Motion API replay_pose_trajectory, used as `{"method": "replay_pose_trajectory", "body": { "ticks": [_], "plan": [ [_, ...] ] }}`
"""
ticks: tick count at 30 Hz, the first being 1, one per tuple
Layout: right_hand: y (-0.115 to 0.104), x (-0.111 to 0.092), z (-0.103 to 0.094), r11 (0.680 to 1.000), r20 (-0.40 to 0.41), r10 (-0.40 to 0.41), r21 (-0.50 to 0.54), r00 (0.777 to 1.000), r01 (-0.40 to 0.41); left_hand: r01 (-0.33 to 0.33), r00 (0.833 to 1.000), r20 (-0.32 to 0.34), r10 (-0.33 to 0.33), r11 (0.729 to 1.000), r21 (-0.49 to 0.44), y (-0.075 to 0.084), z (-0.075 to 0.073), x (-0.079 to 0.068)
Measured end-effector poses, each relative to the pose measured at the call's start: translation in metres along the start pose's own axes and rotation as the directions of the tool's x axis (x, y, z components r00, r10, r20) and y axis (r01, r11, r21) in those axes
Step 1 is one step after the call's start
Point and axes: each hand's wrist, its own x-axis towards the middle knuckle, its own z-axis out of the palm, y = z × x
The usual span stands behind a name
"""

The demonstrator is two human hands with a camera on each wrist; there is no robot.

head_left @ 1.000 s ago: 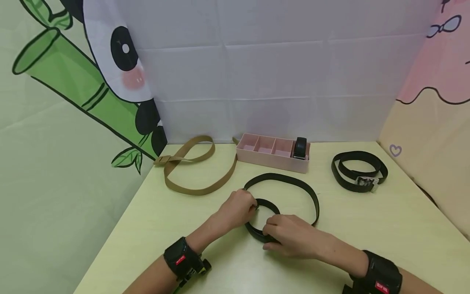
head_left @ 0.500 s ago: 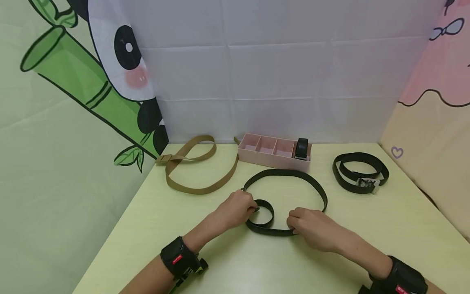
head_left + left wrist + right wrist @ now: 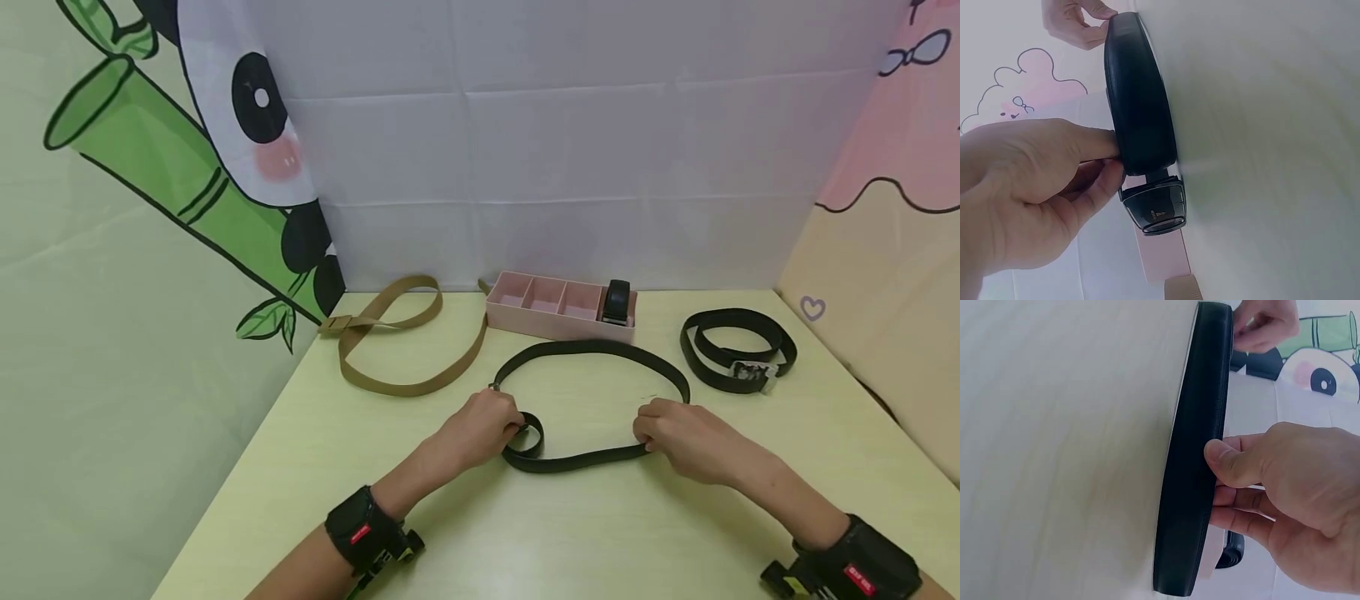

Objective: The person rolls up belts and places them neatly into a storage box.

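A black belt (image 3: 577, 463) stands on its edge on the table, spread into a wide loop with a small coil at its left end. My left hand (image 3: 480, 429) pinches it there, beside the coil. Seen from the left wrist, the belt's dark metal buckle (image 3: 1157, 209) lies just past the fingertips. My right hand (image 3: 693, 440) is at the loop's right side. In the right wrist view its thumb (image 3: 1229, 459) presses the strap's outer face, with fingers behind the strap. Part of the belt is hidden behind both hands.
At the back stands a pink divided box (image 3: 558, 323) with a rolled black belt (image 3: 617, 302) in its right compartment. A tan belt (image 3: 408, 389) lies loosely looped at the back left. Another black belt (image 3: 738, 317) with a silver buckle lies coiled on the right.
My right hand has moved right along the belt, widening the loop. The small coil by my left hand has shrunk, while that hand stays nearly in place.
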Motion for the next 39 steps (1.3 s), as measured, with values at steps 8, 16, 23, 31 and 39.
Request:
{"method": "replay_pose_trajectory", "body": {
  "ticks": [8,16,23,31,39],
  "plan": [
    [0.002,0.0,-0.004,0.999,0.026,0.031,0.026,0.999,-0.031,0.01,0.998,-0.056,-0.011,1.0,-0.023,-0.002,0.002,0.0],
    [0.003,0.0,-0.006,0.997,0.044,0.04,0.065,0.998,-0.043,0.102,0.995,-0.021,-0.101,0.993,0.052,0.002,0.0,0.003],
    [0.012,0.002,-0.009,1.0,0.026,-0.001,-0.021,1.0,0.001,0.173,0.985,0.015,-0.174,0.984,0.045,0.003,-0.003,0.005],
    [0.016,0.004,-0.008,1.0,0.024,0.013,-0.013,1.0,-0.013,0.221,0.975,0.019,-0.22,0.97,-0.105,-0.001,0.001,0.008],
    [0.012,-0.006,-0.011,0.98,-0.021,0.18,0.094,0.983,-0.178,0.23,0.973,0.03,-0.228,0.965,-0.128,0.004,0.0,0.008]
  ]
}}
